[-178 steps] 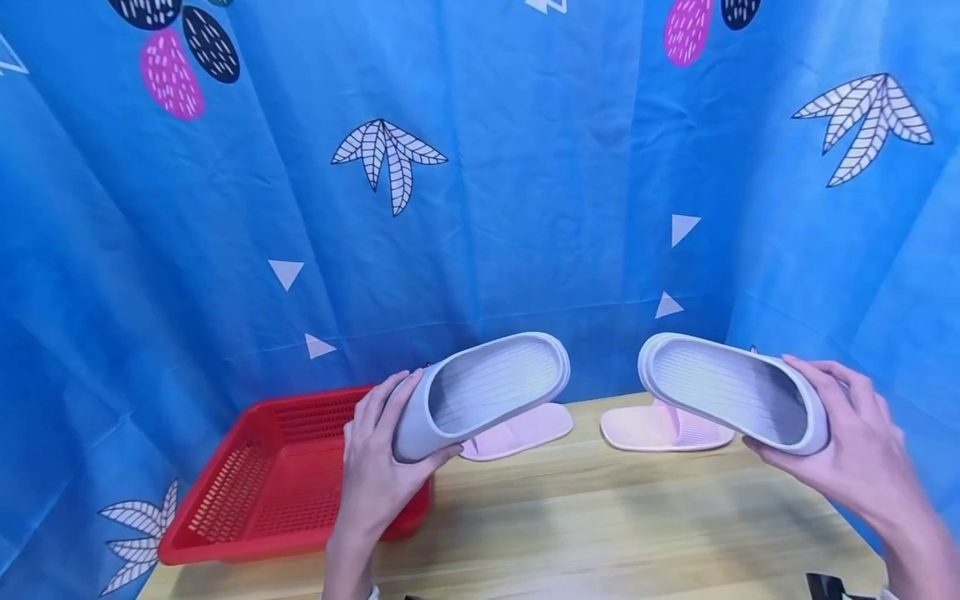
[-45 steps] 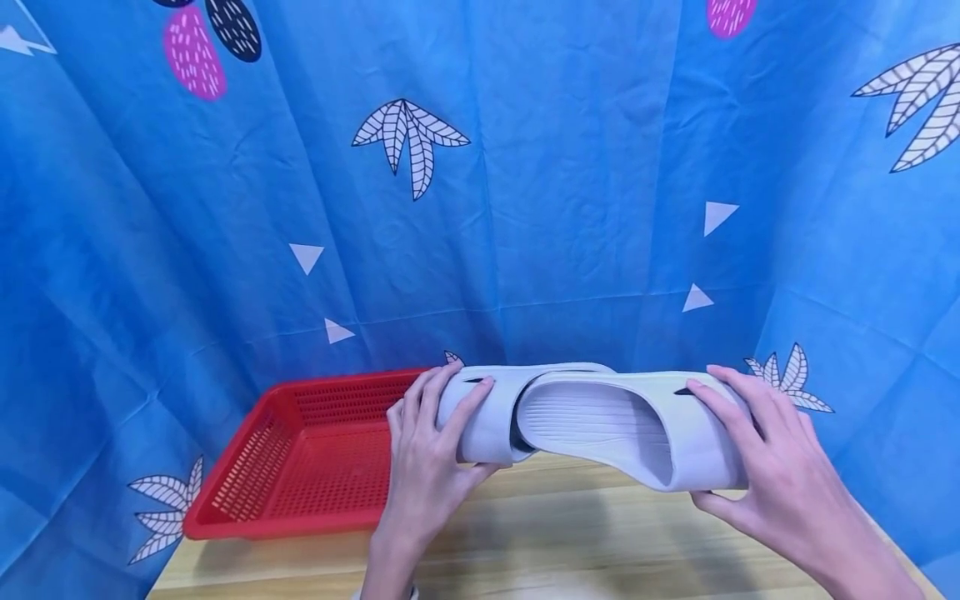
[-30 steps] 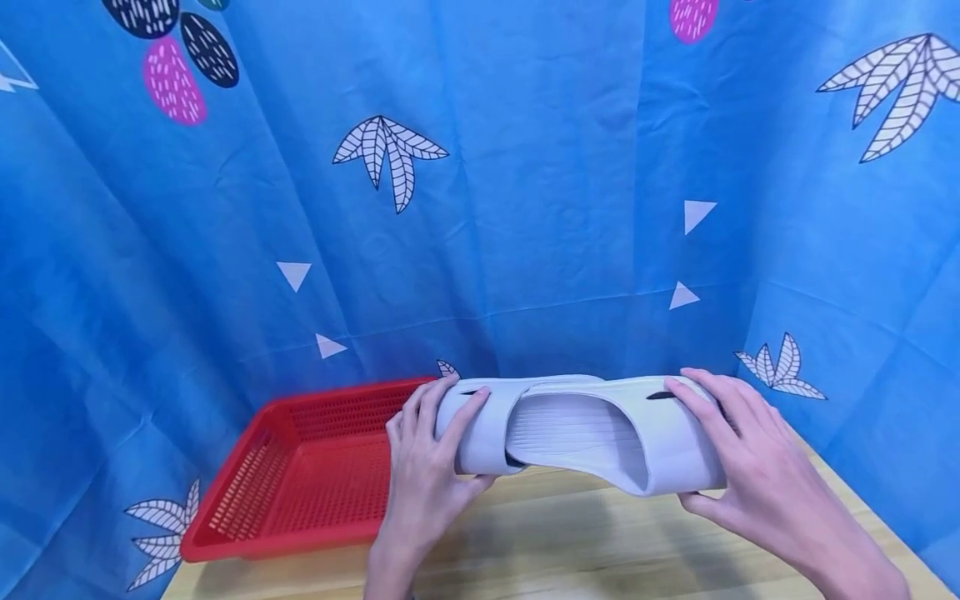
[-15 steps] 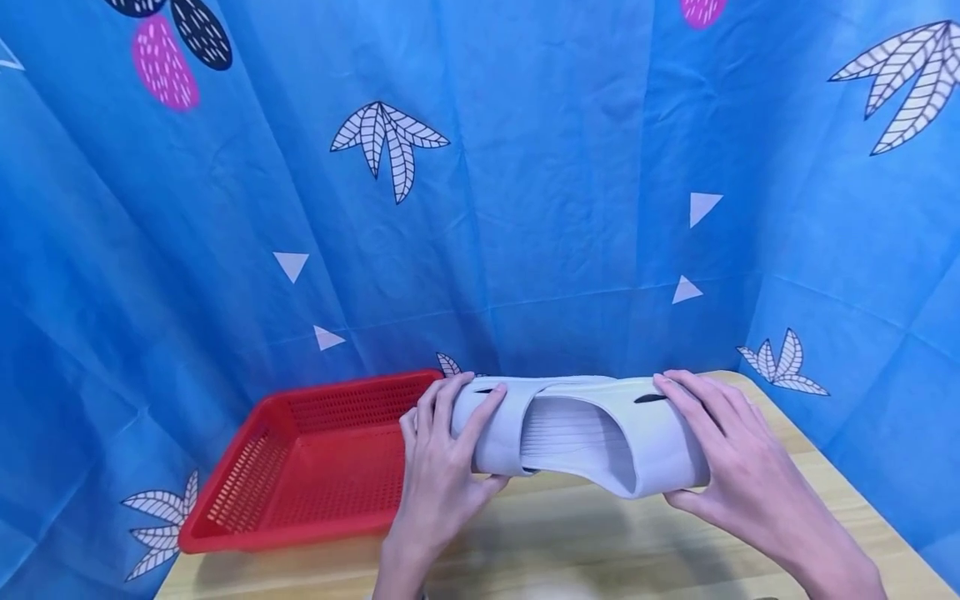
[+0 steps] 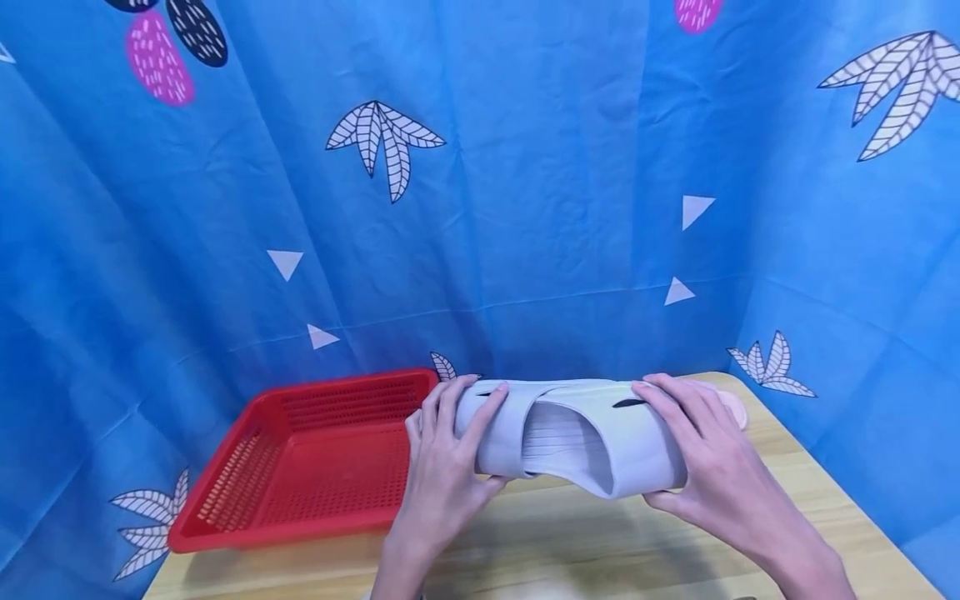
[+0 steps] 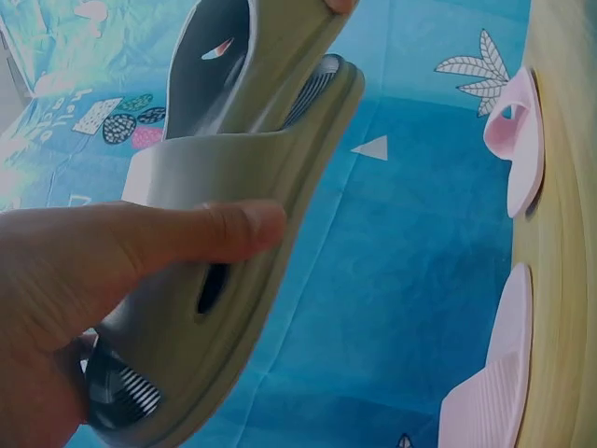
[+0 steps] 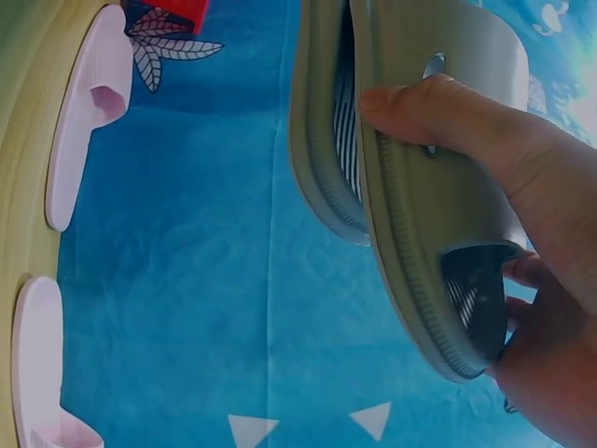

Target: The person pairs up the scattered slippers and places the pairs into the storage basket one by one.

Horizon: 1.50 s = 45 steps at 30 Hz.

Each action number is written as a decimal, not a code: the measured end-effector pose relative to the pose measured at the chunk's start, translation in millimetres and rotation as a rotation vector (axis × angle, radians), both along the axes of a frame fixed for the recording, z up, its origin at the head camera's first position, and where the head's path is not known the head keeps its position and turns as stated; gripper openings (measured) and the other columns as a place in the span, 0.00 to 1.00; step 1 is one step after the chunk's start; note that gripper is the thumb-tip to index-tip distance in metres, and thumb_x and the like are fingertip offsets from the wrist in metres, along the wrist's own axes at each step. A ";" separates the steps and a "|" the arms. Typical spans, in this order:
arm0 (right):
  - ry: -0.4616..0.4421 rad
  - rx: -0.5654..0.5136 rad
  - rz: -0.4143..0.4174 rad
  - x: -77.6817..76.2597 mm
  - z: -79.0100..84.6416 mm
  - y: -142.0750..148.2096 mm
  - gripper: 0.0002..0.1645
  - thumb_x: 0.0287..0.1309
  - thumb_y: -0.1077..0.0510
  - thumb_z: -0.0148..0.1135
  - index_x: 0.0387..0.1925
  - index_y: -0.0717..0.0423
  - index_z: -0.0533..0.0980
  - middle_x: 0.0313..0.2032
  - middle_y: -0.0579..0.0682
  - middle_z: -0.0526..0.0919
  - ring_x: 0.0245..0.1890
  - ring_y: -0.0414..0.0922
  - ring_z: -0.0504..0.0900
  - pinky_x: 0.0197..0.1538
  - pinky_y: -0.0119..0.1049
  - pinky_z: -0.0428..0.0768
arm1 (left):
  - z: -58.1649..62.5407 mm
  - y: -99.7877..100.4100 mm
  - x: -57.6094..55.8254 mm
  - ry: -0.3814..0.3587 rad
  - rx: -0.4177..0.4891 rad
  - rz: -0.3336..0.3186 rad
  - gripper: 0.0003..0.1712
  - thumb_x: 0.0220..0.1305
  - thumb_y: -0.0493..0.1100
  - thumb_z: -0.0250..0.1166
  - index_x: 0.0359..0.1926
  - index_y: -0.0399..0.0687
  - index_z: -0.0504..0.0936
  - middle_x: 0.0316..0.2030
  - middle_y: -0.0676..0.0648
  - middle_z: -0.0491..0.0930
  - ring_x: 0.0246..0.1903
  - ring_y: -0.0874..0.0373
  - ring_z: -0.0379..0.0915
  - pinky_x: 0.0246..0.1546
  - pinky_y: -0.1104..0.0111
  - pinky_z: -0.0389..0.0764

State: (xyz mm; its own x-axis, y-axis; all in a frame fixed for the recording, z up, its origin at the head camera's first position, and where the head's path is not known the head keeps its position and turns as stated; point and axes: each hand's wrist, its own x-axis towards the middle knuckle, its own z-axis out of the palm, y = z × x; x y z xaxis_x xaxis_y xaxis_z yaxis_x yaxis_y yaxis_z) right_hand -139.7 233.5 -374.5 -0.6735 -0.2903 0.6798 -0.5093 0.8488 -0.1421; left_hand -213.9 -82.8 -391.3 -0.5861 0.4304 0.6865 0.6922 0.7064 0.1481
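Observation:
My left hand (image 5: 442,475) grips one pale grey-lavender slide slipper (image 5: 491,433) round its toe end, with the thumb over the strap in the left wrist view. The right hand (image 5: 708,446) holds the matching slipper (image 5: 648,450) in the same way, thumb pressed on its strap (image 7: 466,112). Both slippers are raised over the table, toes pointing outward. They are nested: the right slipper's heel end runs in under the left slipper's strap (image 6: 215,168). Part of the ridged insole (image 5: 562,442) shows in the opening between the two straps.
A red perforated plastic basket (image 5: 330,471) stands at the left of the wooden table (image 5: 810,500). Two pink slippers (image 6: 527,140) lie along the table's back, mostly hidden behind the held pair in the head view. A blue patterned curtain (image 5: 540,208) hangs behind and at the sides.
Earlier the two grey slippers were held apart, insoles facing me. They have since been turned and brought together, and the right one has slid left, deeper into the left one.

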 end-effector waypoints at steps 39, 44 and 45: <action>0.017 -0.066 0.116 -14.8 -18.3 -10.9 0.72 0.11 0.57 0.88 0.71 0.60 0.69 0.66 0.56 0.73 0.64 0.55 0.69 0.77 0.44 0.51 | -7.5 14.5 2.6 0.001 0.001 -0.053 0.67 0.24 0.50 0.90 0.72 0.69 0.70 0.70 0.44 0.66 0.70 0.43 0.57 0.56 0.50 0.63; 0.009 -0.082 0.121 -16.5 -21.1 -13.7 0.72 0.12 0.58 0.88 0.71 0.60 0.69 0.66 0.56 0.73 0.64 0.55 0.70 0.76 0.57 0.50 | -5.9 13.3 3.4 -0.002 0.003 -0.060 0.66 0.24 0.50 0.91 0.72 0.70 0.71 0.70 0.44 0.66 0.71 0.45 0.56 0.57 0.49 0.64; 0.007 -0.084 0.122 -16.8 -21.1 -14.6 0.72 0.12 0.57 0.88 0.71 0.59 0.69 0.66 0.55 0.73 0.64 0.54 0.70 0.76 0.52 0.52 | -5.6 13.1 3.1 -0.002 0.000 -0.063 0.66 0.24 0.51 0.91 0.72 0.70 0.71 0.70 0.44 0.66 0.71 0.45 0.56 0.57 0.48 0.64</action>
State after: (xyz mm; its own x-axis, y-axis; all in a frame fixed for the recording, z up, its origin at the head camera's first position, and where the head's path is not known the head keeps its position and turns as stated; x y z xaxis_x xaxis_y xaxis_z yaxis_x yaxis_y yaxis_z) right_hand -156.5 218.9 -395.6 -0.6319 -0.3113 0.7098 -0.6090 0.7658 -0.2064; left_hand -210.8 -69.7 -396.8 -0.5589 0.4663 0.6857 0.7352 0.6612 0.1496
